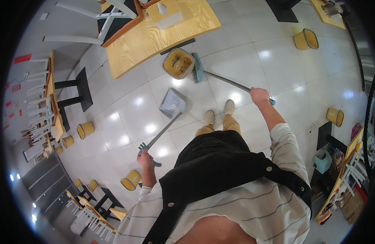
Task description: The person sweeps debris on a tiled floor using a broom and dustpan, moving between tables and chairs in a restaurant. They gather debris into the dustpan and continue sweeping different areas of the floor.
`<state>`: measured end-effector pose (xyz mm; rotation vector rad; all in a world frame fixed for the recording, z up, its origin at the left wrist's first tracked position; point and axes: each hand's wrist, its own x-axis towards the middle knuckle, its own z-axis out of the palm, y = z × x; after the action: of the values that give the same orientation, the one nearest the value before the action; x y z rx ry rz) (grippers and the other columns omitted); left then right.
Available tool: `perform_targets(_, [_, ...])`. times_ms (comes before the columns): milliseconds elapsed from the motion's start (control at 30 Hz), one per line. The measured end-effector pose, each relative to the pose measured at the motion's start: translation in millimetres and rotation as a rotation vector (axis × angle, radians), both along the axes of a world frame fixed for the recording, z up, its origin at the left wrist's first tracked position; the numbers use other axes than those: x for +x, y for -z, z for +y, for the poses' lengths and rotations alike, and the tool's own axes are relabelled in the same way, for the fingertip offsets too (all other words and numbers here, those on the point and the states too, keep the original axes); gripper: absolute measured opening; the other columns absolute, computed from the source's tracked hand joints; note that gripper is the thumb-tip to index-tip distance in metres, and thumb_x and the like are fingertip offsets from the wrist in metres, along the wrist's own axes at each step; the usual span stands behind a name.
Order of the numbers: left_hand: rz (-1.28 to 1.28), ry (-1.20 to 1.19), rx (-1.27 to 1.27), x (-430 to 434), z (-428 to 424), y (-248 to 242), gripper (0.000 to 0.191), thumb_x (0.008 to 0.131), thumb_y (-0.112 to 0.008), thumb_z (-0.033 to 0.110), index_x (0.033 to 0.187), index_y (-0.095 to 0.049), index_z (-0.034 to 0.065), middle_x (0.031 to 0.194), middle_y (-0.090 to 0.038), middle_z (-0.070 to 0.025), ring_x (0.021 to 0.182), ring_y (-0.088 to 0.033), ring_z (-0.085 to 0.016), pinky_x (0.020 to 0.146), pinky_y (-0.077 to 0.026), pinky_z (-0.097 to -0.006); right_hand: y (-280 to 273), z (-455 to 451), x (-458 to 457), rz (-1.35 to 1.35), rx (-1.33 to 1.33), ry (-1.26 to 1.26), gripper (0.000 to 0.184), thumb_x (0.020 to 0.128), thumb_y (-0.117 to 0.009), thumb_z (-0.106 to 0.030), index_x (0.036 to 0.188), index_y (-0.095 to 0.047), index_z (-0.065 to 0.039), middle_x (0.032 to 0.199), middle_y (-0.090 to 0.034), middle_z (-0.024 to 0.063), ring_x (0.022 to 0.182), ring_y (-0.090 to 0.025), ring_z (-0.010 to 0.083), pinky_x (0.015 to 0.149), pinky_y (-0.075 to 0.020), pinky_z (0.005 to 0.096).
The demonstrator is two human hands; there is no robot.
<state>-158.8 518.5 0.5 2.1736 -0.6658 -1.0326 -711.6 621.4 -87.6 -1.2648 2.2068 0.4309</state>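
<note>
My right hand (260, 96) grips the metal handle of a broom (198, 67), whose teal head with grey bristles rests against the right side of a yellow waste bin (179, 63). Crumpled pale matter and dark bits lie inside that bin. My left hand (145, 159) is closed round the teal grip at the top of the long-handled dustpan's pole. The dustpan (173, 104), pale and translucent, stands over the tiled floor just below the bin and apart from it.
A wooden table (163, 39) with an upturned chair and a tissue box (165, 13) stands beyond the bin. More yellow bins (306, 39) stand about the floor. Tables with upturned white chairs line the left, and a cluttered table (343, 180) is at the right.
</note>
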Motion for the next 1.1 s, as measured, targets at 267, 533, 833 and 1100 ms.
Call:
perform_targets(267, [-0.033,-0.112,-0.007,-23.1,31.4,-7.1,0.012,0.066,-0.057,0.004,0.071,-0.047,0.0042,0.052,-0.041,-0.0006,0.036,-0.037,-0.01,0.033,-0.033,-0.0243,29.0,-65.4,-32.7,-0.075,0.086,-0.065,0.023,0.085,-0.045,-0.024,0.096,-0.063,-0.013,0.095,-0.063,0.0072,0.09,-0.06,0.0237,0.073,-0.0481,0.034])
perform_targets(533, [-0.107,-0.122,0.007,-83.7,32.4,-10.8,0.012,0.065,-0.058,0.003,0.07,-0.046,0.0041,0.051,-0.041,-0.0005,0.036,-0.037,-0.01,0.033,-0.032,-0.024,72.3,17.3,-111.1,-0.148,0.135,0.322,0.031,0.085,-0.044,-0.036,0.099,-0.059,-0.012,0.102,-0.06,0.01,0.096,-0.056,0.0269,0.079,-0.045,0.0385])
perform_targets(833, [-0.123,-0.025,0.065,-160.2,13.3,-1.1,0.012,0.066,-0.058,0.005,0.069,-0.047,0.0038,0.051,-0.041,-0.0009,0.036,-0.038,-0.01,0.033,-0.032,-0.0242,17.3,267.8,-192.9,0.002,0.264,0.747,0.03,0.085,-0.042,-0.035,0.098,-0.059,-0.013,0.097,-0.06,0.0133,0.093,-0.055,0.0326,0.078,-0.0446,0.0428])
perform_targets(1100, [-0.084,0.076,0.138,-222.0,-13.9,10.0,0.01,0.067,-0.056,0.006,0.07,-0.047,0.0037,0.05,-0.04,-0.0005,0.036,-0.037,-0.01,0.032,-0.031,-0.0243,-28.9,307.2,-157.4,0.002,0.222,0.741,0.027,0.086,-0.042,-0.037,0.095,-0.051,-0.014,0.086,-0.061,0.0157,0.084,-0.057,0.0358,0.071,-0.045,0.046])
